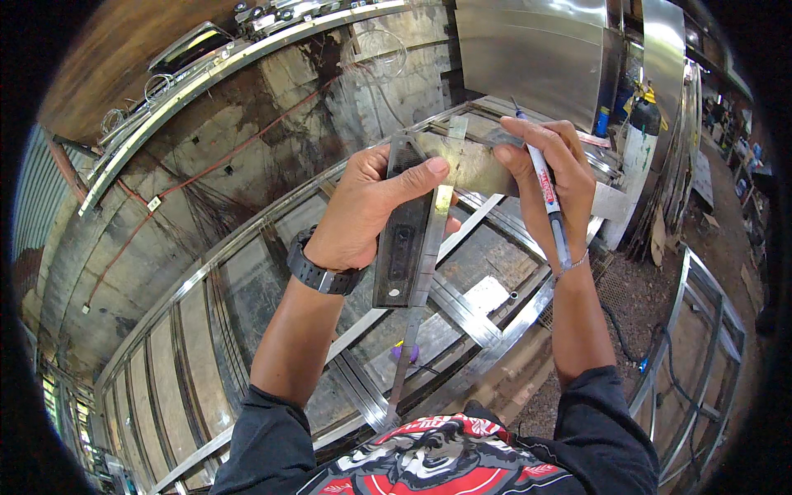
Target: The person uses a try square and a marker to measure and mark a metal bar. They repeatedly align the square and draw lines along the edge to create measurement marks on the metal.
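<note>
My left hand [371, 202] is closed round a black-handled square [400, 256], its thumb on top near the handle's upper end. A long steel blade with graduation marks [425, 264] runs from the square down toward my body. Against its upper end lies a small, shiny metal plate [474, 165], held up above the frame. My right hand [553, 169] pinches the plate's right end between thumb and fingers. It also grips a white-barrelled marker [540, 169] with a dark tip pointing up and away; the cap sits on its rear end.
Below my hands lies a large welded metal frame [470, 309] with panels and bars. A purple-and-yellow object [404, 353] rests on it. A stained wall [247, 124] stands behind. To the right are a gas cylinder [639, 157], leaning sheets and another metal frame [693, 346] with a cable.
</note>
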Demonstrator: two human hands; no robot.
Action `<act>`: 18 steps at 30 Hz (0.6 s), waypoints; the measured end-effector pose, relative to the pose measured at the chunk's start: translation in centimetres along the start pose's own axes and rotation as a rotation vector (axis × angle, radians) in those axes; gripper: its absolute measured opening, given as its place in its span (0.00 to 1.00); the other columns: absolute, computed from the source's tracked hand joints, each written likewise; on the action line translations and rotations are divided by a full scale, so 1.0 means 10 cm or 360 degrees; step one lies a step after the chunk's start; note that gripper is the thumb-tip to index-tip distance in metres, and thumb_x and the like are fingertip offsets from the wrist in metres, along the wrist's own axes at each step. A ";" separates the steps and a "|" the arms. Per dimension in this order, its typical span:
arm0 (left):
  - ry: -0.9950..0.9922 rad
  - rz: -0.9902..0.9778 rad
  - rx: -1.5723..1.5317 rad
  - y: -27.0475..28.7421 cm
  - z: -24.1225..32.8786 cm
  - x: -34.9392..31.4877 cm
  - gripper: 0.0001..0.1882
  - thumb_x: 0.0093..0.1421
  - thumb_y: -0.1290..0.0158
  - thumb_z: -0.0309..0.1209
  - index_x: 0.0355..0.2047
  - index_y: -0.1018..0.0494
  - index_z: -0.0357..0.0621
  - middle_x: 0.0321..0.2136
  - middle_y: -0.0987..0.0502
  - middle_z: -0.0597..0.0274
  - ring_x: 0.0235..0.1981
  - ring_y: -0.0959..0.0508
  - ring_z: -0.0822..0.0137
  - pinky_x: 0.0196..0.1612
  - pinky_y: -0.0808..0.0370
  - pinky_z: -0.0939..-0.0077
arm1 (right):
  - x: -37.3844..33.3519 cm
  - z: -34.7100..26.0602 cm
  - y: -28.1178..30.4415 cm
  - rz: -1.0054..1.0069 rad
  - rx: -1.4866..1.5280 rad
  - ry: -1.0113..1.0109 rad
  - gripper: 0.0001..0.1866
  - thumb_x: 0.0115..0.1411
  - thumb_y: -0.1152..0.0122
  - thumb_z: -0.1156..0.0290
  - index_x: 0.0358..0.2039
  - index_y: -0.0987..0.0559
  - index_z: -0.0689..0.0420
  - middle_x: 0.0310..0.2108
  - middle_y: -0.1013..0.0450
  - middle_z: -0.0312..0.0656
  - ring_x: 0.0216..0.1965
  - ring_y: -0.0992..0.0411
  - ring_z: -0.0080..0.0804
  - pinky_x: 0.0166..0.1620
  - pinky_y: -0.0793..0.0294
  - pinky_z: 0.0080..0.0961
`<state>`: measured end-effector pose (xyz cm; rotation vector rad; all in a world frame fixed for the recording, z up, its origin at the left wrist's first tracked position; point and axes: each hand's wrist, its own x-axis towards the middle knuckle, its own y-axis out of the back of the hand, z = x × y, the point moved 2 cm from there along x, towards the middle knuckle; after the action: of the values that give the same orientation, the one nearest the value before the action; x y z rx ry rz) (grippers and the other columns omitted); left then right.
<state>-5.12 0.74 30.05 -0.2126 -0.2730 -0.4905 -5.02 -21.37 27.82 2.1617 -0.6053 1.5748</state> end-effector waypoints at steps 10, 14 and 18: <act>-0.0120 0.0068 0.0121 -0.06 0.01 0.05 0.16 0.69 0.37 0.39 0.45 0.20 0.37 0.32 0.15 0.56 0.30 0.13 0.66 0.35 0.11 0.65 | 0.06 -0.04 0.04 0.0024 0.0002 0.0011 0.15 0.60 0.24 0.71 0.48 0.12 0.55 0.38 0.21 0.40 0.39 0.24 0.28 0.43 0.25 0.25; -0.0140 0.0051 0.0130 -0.03 0.00 0.05 0.15 0.70 0.37 0.38 0.46 0.20 0.38 0.33 0.15 0.57 0.31 0.13 0.67 0.35 0.11 0.65 | 0.08 -0.09 0.05 0.0035 -0.0010 0.0005 0.15 0.60 0.24 0.72 0.48 0.12 0.55 0.38 0.21 0.39 0.39 0.24 0.28 0.43 0.25 0.25; -0.0144 0.0050 0.0132 -0.06 0.02 0.04 0.14 0.70 0.38 0.38 0.45 0.20 0.38 0.33 0.16 0.58 0.31 0.13 0.67 0.35 0.10 0.64 | 0.07 -0.06 0.03 0.0059 -0.0012 0.0060 0.15 0.60 0.24 0.72 0.48 0.12 0.56 0.38 0.21 0.39 0.39 0.24 0.28 0.43 0.24 0.24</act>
<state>-5.08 0.14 30.49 -0.1584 -0.3769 -0.4382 -5.44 -21.41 28.68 2.1220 -0.6417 1.6258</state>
